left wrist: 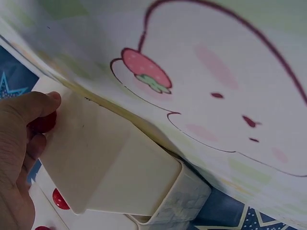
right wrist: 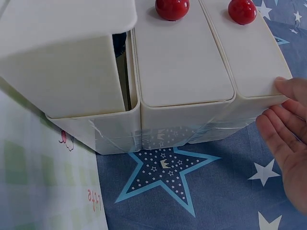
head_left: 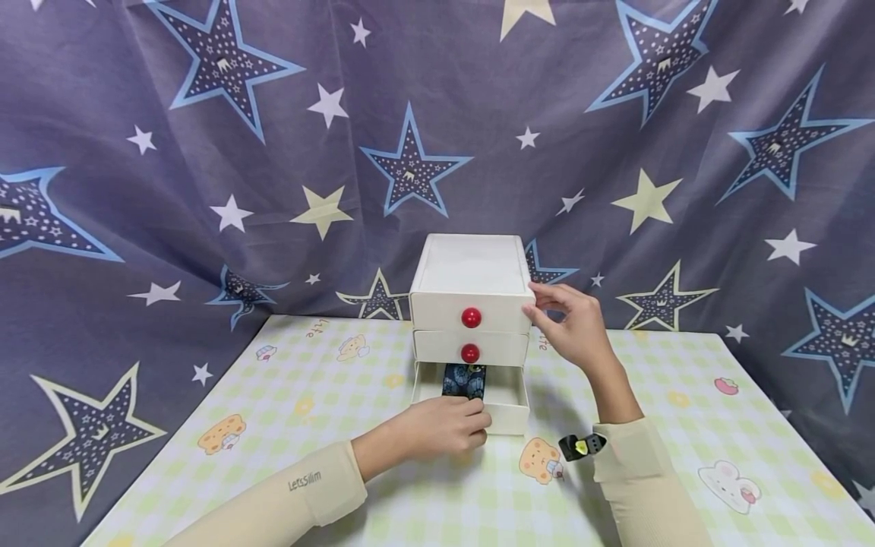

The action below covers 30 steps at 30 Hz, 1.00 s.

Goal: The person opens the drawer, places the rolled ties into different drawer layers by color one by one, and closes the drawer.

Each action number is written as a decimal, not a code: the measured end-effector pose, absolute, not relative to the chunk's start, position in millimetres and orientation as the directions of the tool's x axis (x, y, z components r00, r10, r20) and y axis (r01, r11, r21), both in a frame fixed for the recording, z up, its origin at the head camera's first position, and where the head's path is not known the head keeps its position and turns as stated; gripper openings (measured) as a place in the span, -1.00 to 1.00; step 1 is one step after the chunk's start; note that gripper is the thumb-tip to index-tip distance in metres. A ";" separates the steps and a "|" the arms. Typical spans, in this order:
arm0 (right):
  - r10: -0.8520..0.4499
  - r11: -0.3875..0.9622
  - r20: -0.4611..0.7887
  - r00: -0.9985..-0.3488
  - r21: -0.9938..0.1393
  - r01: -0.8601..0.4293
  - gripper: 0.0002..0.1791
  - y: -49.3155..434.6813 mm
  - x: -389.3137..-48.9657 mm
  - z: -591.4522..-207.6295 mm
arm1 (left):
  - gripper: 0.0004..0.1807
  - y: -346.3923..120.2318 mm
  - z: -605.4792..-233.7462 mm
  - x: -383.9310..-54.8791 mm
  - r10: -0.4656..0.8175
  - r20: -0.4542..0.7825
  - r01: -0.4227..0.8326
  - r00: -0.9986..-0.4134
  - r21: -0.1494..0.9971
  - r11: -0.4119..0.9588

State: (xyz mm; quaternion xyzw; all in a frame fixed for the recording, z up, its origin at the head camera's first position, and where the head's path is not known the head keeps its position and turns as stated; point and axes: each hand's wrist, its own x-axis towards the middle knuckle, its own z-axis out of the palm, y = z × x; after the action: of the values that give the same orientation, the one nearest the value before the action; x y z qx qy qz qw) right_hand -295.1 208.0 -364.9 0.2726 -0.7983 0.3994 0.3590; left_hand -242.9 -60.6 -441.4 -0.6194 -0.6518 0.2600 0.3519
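Note:
A white three-drawer cabinet with red knobs stands on the table, its bottom drawer pulled out. Inside that drawer lies a dark blue patterned item, partly hidden by the drawer front and my left hand. My left hand pinches the bottom drawer's red knob between thumb and fingers, which the left wrist view shows plainly. Up at the cabinet's top right front corner, my right hand holds on, thumb against the top drawer's front and fingers at the side wall.
A green-and-white checked cloth with cartoon prints covers the table. Behind it hangs a dark blue star-patterned curtain. The upper two drawers are closed, with red knobs on their fronts. A black strap piece sits by the right cuff.

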 end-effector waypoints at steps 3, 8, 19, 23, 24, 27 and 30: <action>-0.148 0.528 0.793 -0.591 -0.443 -0.725 -0.60 208.1 -295.5 -365.0 | -0.82 -60.7 -441.9 -245.7 0.990 0.139 0.613 0.026 -0.784 0.094; -0.149 0.526 0.794 -0.590 -0.442 -0.727 -0.60 207.8 -295.2 -364.8 | -0.83 -61.2 -443.2 -250.8 0.989 0.147 0.612 0.034 -0.785 0.096; -0.154 0.531 0.793 -0.590 -0.437 -0.726 -0.60 207.7 -293.4 -363.6 | -0.89 -63.0 -443.7 -256.3 0.989 0.145 0.630 -0.032 -0.765 0.132; -0.152 0.534 0.792 -0.591 -0.437 -0.724 -0.60 207.8 -293.0 -363.1 | -0.90 -63.1 -443.6 -258.7 0.989 0.142 0.624 -0.038 -0.770 0.135; -0.151 0.536 0.792 -0.592 -0.438 -0.722 -0.60 207.8 -293.0 -363.2 | -0.90 -62.9 -443.7 -259.2 0.989 0.141 0.621 -0.039 -0.772 0.134; -0.148 0.539 0.790 -0.594 -0.439 -0.719 -0.60 207.5 -292.9 -363.2 | -0.90 -62.9 -443.4 -260.0 0.990 0.136 0.622 -0.047 -0.771 0.135; -0.149 0.537 0.791 -0.594 -0.440 -0.720 -0.60 207.3 -293.0 -363.4 | -0.90 -63.0 -443.0 -260.2 0.989 0.135 0.631 -0.059 -0.762 0.142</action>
State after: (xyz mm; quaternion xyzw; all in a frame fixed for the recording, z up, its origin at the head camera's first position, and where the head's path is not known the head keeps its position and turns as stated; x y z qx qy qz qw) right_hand -293.0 207.3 -363.4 0.2716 -0.7994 0.3974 0.3594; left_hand -260.2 -63.0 -443.0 -0.5983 -0.6772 0.2667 0.3353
